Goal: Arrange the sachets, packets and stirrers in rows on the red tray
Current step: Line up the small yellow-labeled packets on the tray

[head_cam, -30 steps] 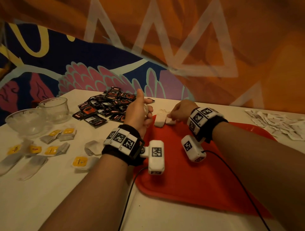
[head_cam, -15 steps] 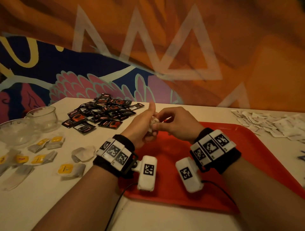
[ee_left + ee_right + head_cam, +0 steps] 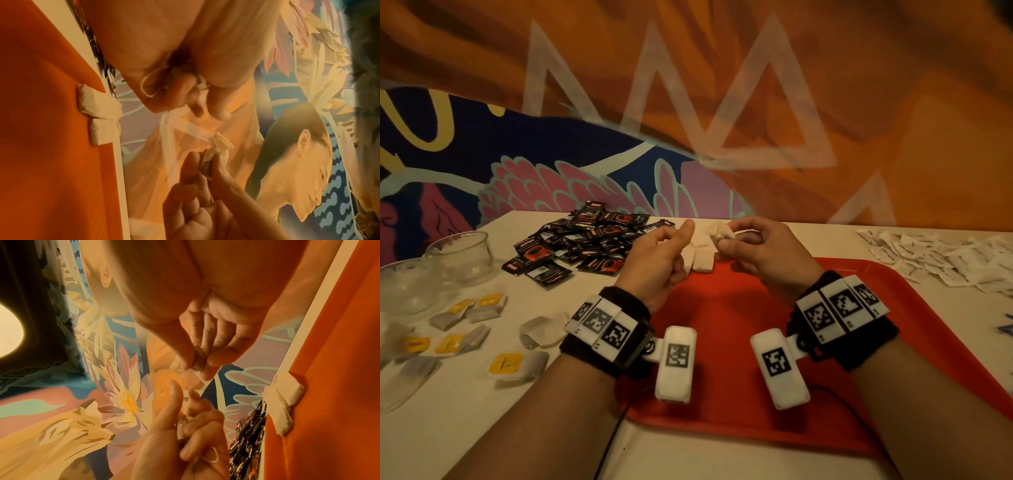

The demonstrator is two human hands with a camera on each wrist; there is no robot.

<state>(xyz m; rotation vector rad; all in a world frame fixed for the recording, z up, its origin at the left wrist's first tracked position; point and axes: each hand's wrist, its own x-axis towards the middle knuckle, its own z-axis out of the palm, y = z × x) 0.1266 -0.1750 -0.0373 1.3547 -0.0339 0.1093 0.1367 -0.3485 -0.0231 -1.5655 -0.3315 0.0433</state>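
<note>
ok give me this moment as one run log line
right hand: pinches tea bag above tray | left hand: curled round string, more tea bags | red tray: two tea bags at far edge

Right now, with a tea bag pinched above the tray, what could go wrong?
1. The right hand pinches a tea bag only at a corner; it could slip.
2. The left hand holds a looped string that may tangle.
3. Both placed tea bags overhang the red tray rim, so a nudge might tip them off.

café-like room | painted mural wall (image 3: pixel 585 144) | sachet piles (image 3: pixel 585 240)
</note>
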